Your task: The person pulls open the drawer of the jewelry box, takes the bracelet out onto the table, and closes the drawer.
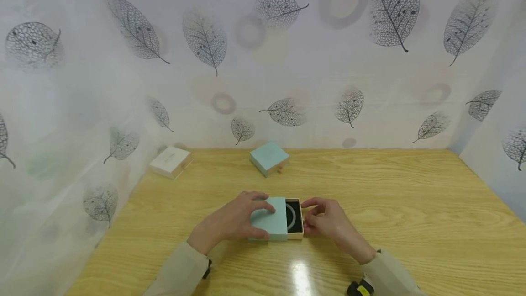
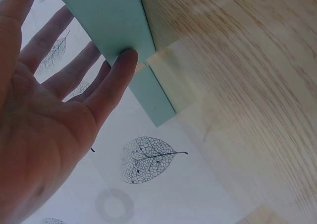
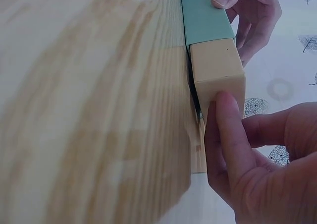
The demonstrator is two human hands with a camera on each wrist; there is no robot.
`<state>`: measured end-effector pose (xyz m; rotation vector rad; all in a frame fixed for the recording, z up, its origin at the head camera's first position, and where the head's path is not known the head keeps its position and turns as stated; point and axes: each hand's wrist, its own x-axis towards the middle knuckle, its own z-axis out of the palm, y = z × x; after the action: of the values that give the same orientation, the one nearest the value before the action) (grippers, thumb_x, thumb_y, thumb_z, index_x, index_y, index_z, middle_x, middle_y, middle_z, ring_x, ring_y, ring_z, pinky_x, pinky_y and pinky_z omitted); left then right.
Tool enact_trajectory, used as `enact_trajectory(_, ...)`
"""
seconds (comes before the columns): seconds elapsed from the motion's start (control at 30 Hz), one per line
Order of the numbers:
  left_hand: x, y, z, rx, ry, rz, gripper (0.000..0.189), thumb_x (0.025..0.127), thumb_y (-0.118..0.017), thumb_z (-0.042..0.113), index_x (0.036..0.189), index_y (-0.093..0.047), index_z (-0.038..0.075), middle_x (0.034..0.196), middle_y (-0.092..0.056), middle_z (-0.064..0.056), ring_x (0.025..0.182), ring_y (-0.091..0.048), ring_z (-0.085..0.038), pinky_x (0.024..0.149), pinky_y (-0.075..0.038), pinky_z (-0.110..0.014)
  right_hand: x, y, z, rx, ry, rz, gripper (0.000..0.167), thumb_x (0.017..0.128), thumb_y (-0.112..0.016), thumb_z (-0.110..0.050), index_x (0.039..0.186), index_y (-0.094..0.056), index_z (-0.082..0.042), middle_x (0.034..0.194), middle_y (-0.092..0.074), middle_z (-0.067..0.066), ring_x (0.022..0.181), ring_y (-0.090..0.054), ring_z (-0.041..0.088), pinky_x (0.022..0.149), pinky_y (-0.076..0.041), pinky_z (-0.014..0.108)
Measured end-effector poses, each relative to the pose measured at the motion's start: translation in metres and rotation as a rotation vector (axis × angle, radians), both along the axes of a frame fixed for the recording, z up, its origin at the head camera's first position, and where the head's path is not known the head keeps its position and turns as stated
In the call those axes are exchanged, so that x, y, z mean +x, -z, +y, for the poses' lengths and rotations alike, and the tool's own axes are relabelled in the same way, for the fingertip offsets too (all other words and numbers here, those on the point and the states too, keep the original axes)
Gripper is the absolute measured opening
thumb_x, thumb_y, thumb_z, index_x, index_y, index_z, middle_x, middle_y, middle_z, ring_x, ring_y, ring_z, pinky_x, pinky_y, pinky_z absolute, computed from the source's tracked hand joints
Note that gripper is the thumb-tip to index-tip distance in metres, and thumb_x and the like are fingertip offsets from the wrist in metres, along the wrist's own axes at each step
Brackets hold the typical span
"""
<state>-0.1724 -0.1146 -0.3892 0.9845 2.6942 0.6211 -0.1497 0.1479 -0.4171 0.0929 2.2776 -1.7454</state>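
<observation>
A light-blue drawer-style gift box (image 1: 268, 224) lies in front of me, its cream inner tray (image 1: 295, 236) partly out on the right. On the tray's black lining shows a pale ring-shaped item (image 1: 291, 217), half hidden under the sleeve. My left hand (image 1: 242, 216) holds the blue sleeve, thumb (image 2: 121, 75) on its near side and fingers over the top and far side. At the tray's end, my right hand (image 1: 328, 220) has bent fingers, with fingertips (image 3: 227, 104) against the cream end face; I cannot tell whether they pinch a tab there.
Behind the box stands another light-blue box (image 1: 269, 155) with a small brown tab (image 1: 280, 168). A white box (image 1: 169, 161) sits at the back left. The wood-grain table (image 1: 394, 204) meets a leaf-printed curtain (image 1: 304, 81) at the back and sides.
</observation>
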Motion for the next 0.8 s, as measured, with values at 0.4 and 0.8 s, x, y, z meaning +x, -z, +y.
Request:
enact_trajectory(0.4, -0.0005, 0.0016, -0.0002, 0.006, -0.008, -0.009, 0.052, 0.082, -0.085, 0.039, 0.128, -0.069, 0.02, 0.154, -0.051, -0.014, 0.144, -0.043, -0.04, 0.116, -0.042, -0.057, -0.0008, 0.0008, 0.0011, 0.023, 0.014, -0.01, 0.031, 0.094, -0.057, 0.011, 0.123, -0.064, 0.006, 0.096, -0.065, 0.017, 0.074, -0.068, 0.016, 0.067, -0.064, 0.03)
enact_trajectory(0.8, 0.0004, 0.0009, 0.0004, -0.002, -0.003, -0.001, 0.051, 0.083, -0.085, 0.037, 0.128, -0.07, 0.02, 0.154, -0.051, -0.014, 0.143, -0.044, -0.041, 0.116, -0.042, -0.058, -0.0003, 0.0015, 0.0043, 0.007, 0.01, -0.006, 0.031, 0.094, -0.057, 0.011, 0.124, -0.063, 0.007, 0.095, -0.065, 0.016, 0.073, -0.068, 0.016, 0.067, -0.063, 0.03)
